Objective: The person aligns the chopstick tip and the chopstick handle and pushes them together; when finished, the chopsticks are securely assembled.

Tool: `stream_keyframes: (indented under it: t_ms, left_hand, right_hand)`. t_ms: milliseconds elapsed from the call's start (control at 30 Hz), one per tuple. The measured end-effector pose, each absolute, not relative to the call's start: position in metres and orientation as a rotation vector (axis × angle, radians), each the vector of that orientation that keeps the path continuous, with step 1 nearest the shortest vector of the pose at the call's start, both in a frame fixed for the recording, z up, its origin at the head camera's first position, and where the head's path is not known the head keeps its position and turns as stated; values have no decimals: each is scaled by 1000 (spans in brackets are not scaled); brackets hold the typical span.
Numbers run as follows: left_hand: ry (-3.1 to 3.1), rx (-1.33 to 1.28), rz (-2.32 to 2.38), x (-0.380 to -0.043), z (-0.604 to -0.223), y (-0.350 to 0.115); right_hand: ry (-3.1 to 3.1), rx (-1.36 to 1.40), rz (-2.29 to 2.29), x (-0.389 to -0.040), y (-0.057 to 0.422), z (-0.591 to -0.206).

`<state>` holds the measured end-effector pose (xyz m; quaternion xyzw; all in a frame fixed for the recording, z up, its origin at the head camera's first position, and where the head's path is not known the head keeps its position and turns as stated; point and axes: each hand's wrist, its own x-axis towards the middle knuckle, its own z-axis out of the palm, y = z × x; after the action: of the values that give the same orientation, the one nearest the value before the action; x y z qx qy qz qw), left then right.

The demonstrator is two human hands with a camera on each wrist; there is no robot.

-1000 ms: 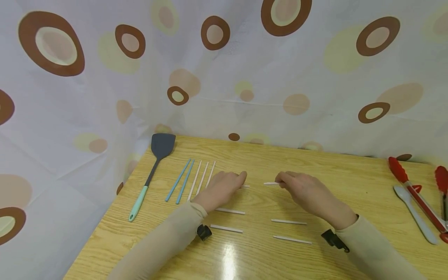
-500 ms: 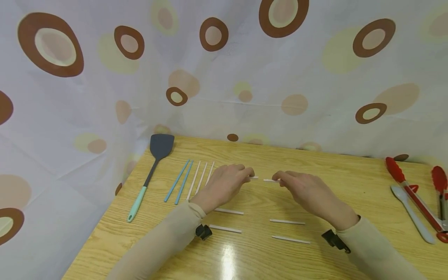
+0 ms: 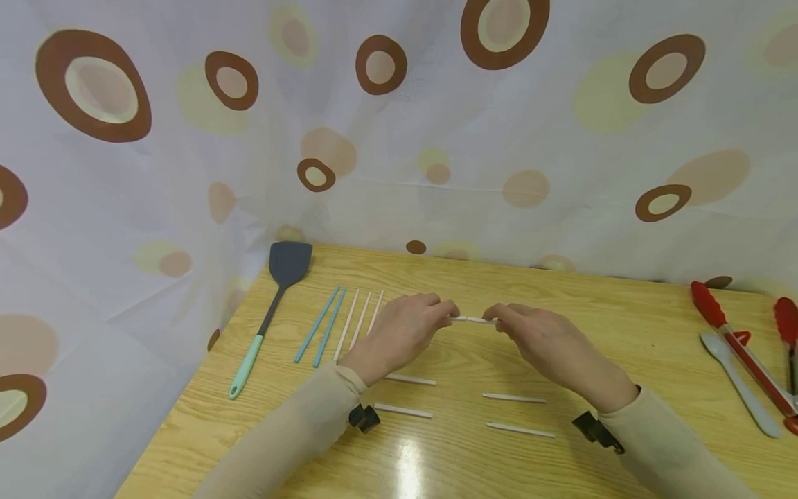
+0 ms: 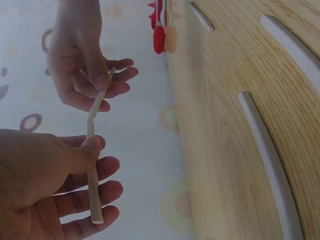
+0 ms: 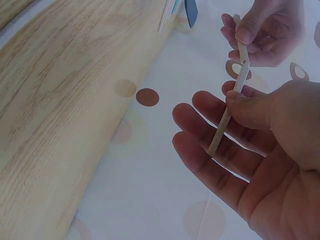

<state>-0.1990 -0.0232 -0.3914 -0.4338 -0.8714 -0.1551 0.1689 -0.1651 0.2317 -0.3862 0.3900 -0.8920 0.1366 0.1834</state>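
My left hand (image 3: 402,333) pinches a short white chopstick piece (image 4: 94,195) between thumb and fingers, above the table. A matching white chopstick piece (image 5: 220,131) is pinched in my right hand (image 3: 545,339). The two pieces point at each other, and their inner ends meet at a slight angle in both wrist views. Whether one end sits inside the other I cannot tell. Below the hands lie more short white pieces: two on the left, such as this lower piece (image 3: 403,410), and two on the right, such as this upper piece (image 3: 514,398).
Long white chopsticks (image 3: 359,319) and two blue chopsticks (image 3: 329,327) lie left of my left hand. Beyond them is a dark spatula (image 3: 291,263) with a mint handle. Red tongs (image 3: 751,364) and a grey spoon-like utensil (image 3: 738,384) lie far right. A patterned curtain (image 3: 474,222) hangs behind the table.
My left hand has moved right and slightly away from me with its piece. The gap between the two pieces has closed. My right hand has barely moved.
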Motion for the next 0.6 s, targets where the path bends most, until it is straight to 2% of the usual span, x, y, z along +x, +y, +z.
stream_keyframes:
  t_ms: [600]
  left_hand:
    - [-2517, -1306, -481, -196, -393, -23]
  right_hand:
    - [-2479, 1112, 393, -163, 230, -389]
